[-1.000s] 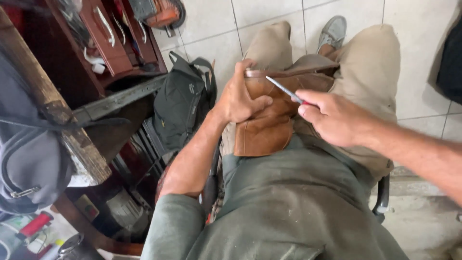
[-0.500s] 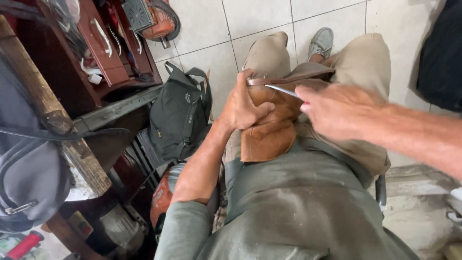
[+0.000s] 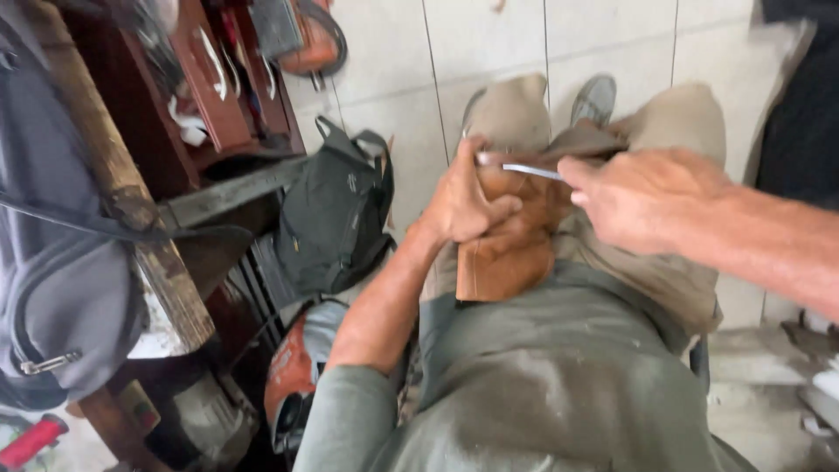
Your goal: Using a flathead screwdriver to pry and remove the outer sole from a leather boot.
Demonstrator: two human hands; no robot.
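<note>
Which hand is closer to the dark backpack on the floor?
Left. The left hand grips the brown leather piece just right of the backpack; the right hand is farther right, holding a thin metal tool.

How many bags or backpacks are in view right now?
2: a dark backpack on the floor left of the person's knees, and a grey backpack hanging at the far left. Others may be hidden.

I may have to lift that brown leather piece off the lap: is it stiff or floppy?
Probably floppy: the leather bends under the left hand and drapes over the thigh. Likely light and not slippery, judging by its matte surface.
</note>
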